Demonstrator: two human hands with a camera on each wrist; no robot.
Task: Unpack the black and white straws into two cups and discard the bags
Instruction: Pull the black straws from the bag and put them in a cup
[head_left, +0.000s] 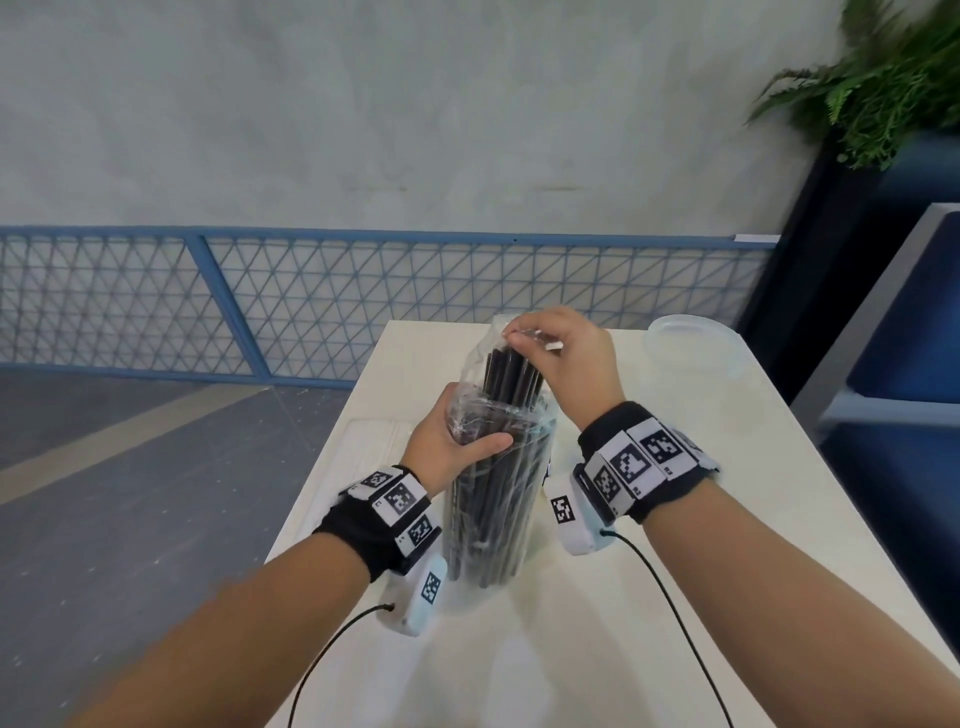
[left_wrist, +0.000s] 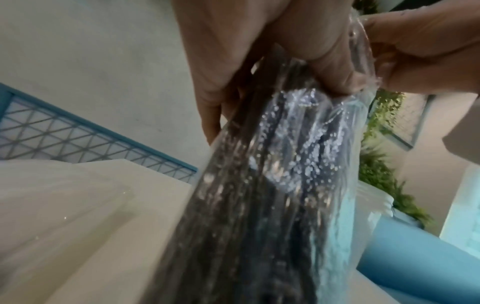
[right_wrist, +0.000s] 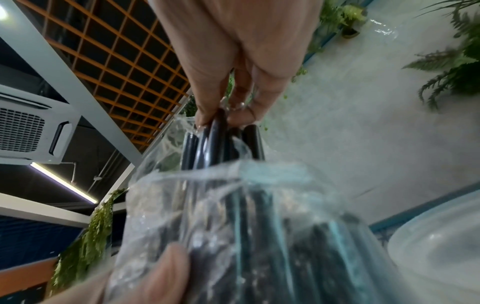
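A clear bag of black straws (head_left: 491, 499) stands upright on the white table (head_left: 649, 597), bottom end down. My left hand (head_left: 457, 441) grips the bag around its middle, thumb in front; in the left wrist view my left hand (left_wrist: 259, 61) wraps the crinkled film and the black straws (left_wrist: 246, 205). My right hand (head_left: 558, 351) is at the bag's open top and pinches the upper ends of the black straws (right_wrist: 221, 139) between thumb and fingers (right_wrist: 207, 107). I cannot tell whether a cup surrounds the bag's lower part. No white straws show clearly.
An empty clear plastic cup (head_left: 691, 343) stands at the table's far right corner, also close by as the cup (right_wrist: 441, 236) in the right wrist view. A blue mesh railing (head_left: 311, 301) runs behind the table. A dark planter with ferns (head_left: 883, 93) stands at the right.
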